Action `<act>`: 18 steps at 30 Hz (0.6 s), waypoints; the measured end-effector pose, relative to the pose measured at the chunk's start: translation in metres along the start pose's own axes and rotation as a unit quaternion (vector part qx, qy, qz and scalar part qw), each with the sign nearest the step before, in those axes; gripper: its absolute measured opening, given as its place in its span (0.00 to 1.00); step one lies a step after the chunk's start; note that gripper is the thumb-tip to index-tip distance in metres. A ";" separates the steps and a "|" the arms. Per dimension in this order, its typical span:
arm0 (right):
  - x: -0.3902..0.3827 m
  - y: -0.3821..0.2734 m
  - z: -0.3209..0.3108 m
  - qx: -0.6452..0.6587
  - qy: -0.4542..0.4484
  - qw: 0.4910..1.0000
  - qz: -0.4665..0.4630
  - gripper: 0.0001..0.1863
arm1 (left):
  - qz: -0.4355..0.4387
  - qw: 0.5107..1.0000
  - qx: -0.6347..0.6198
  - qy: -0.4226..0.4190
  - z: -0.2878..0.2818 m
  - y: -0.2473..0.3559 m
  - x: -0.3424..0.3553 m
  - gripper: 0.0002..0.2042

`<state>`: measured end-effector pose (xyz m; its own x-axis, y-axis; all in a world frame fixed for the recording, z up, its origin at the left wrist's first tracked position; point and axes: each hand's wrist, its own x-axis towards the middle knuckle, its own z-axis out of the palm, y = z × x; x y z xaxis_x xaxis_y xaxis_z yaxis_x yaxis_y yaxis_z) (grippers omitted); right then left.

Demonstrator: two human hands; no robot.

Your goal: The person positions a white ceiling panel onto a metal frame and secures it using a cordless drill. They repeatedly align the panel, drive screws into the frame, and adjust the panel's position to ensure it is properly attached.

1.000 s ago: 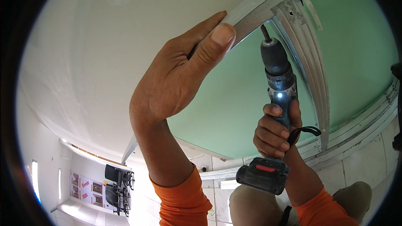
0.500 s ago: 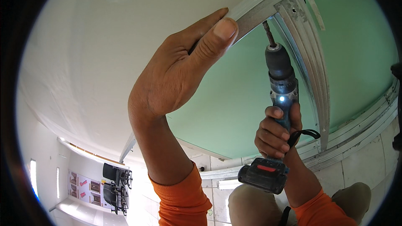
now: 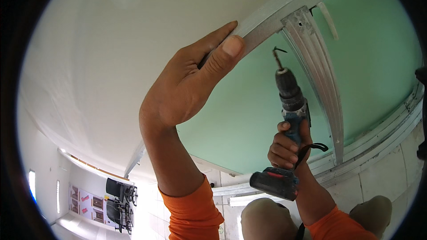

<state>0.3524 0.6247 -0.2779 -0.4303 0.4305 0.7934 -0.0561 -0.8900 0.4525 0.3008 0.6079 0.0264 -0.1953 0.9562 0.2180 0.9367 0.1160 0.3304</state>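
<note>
My left hand (image 3: 182, 89) grips the long metal track (image 3: 260, 31), thumb along its face and fingertips over the upper edge. My right hand (image 3: 284, 149) is closed round the grip of a black and blue cordless drill (image 3: 289, 86), with a wrist strap and a battery (image 3: 271, 182) below. The bit (image 3: 278, 60) points up, short of the track, with a small dark curved piece at its tip that I cannot make out. Just right of it, a ribbed metal stud (image 3: 322, 80) meets the track at a holed end. Green board (image 3: 231, 120) lies behind the drill.
A white board surface (image 3: 89, 62) fills the left. At lower left stand black chairs (image 3: 115, 209) by a wall panel with pictures (image 3: 84, 200). More metal channels (image 3: 378, 142) run along the tiled floor (image 3: 380, 178) at lower right. My knees (image 3: 267, 222) show below.
The drill has dropped away from the track and tilted slightly, and its light has gone off. A dark curved piece now shows at the bit's tip. My left hand stays on the track.
</note>
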 end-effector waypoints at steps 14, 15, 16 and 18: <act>0.013 0.019 0.019 -0.111 -0.012 0.994 -0.004 0.29 | 0.018 0.998 0.059 0.022 0.000 -0.007 0.004 0.45; 0.015 0.019 0.019 -0.092 -0.037 0.995 0.009 0.29 | 0.009 0.999 0.038 0.012 -0.002 -0.006 0.005 0.46; 0.016 0.020 0.019 -0.093 -0.042 0.995 0.006 0.29 | 0.001 1.000 0.012 0.004 -0.004 -0.006 0.005 0.47; 0.018 0.021 0.019 -0.086 -0.057 0.995 0.002 0.29 | 0.007 1.000 0.012 -0.002 -0.005 -0.005 0.006 0.48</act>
<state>0.3610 0.6165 -0.2460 -0.3263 0.4328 0.8404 -0.2120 -0.8999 0.3811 0.2933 0.6113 0.0303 -0.1806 0.9587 0.2198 0.9463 0.1084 0.3046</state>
